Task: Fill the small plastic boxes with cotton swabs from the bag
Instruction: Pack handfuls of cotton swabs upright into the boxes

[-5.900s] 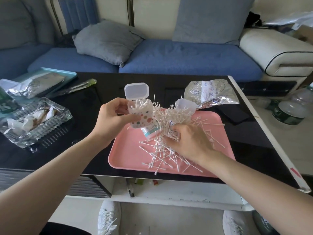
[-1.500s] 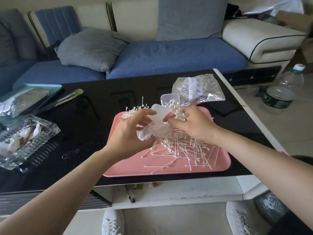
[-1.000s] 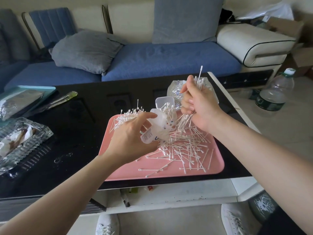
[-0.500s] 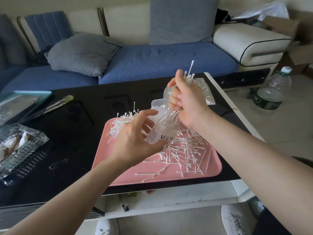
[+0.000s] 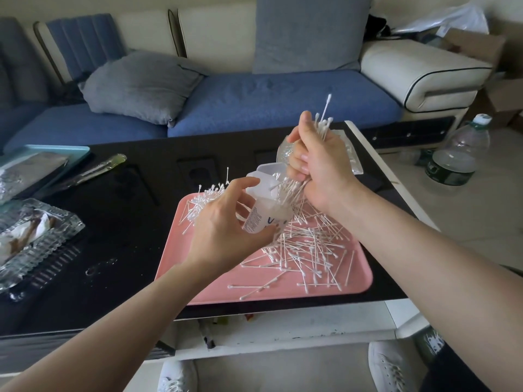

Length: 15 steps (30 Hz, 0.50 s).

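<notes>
My left hand grips a small white plastic box with its lid flipped open, tilted over the pink tray. My right hand holds an upright bundle of cotton swabs, whose lower ends reach into the box mouth. Many loose cotton swabs lie scattered on the tray. A second pile of swabs sits at the tray's far left corner, partly behind my left hand. The clear swab bag lies behind my right hand, mostly hidden.
The tray sits on a black table. A glass dish with wrappers and a teal tray are at the left. A water bottle stands on the floor at the right. A blue sofa is behind.
My right hand lifted a bundle of swabs off the tray, turned it upright and brought its lower ends to the box opening. My left hand kept hold of the box.
</notes>
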Each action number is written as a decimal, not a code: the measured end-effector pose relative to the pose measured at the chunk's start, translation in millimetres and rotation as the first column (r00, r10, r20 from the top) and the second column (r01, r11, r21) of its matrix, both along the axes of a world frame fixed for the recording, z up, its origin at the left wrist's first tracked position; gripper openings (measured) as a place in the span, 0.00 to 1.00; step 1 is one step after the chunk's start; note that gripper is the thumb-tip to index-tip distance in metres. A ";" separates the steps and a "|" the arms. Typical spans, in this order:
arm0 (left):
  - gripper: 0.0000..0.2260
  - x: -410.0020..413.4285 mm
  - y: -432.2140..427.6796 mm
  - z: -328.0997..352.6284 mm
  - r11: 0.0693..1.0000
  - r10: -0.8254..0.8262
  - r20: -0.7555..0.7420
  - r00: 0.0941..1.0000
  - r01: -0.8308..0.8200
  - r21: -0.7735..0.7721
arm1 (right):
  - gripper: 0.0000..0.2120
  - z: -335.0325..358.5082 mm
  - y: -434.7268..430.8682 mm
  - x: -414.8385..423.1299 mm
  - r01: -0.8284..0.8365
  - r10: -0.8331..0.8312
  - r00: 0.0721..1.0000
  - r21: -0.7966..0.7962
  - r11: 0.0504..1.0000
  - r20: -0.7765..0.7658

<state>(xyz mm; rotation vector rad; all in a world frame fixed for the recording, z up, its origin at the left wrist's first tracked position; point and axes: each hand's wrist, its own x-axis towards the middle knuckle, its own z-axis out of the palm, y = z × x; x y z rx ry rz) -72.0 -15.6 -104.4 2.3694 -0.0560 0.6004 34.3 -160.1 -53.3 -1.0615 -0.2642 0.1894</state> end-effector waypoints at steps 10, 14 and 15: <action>0.34 0.7 -5.4 1.4 0.993 -0.112 0.030 0.993 0.111 0.038 | 0.18 -5.2 4.1 -7.1 -0.071 0.073 0.997 -0.117 0.991 0.010; 0.34 -0.1 -7.5 -0.6 0.983 -0.161 0.035 0.986 0.157 0.094 | 0.18 -8.4 8.0 -7.1 -0.003 0.003 1.000 -0.099 0.995 0.002; 0.35 0.2 -7.1 -1.0 0.983 -0.161 0.037 0.986 0.157 0.093 | 0.18 -9.5 8.9 -7.4 0.016 -0.016 1.000 -0.097 0.995 0.009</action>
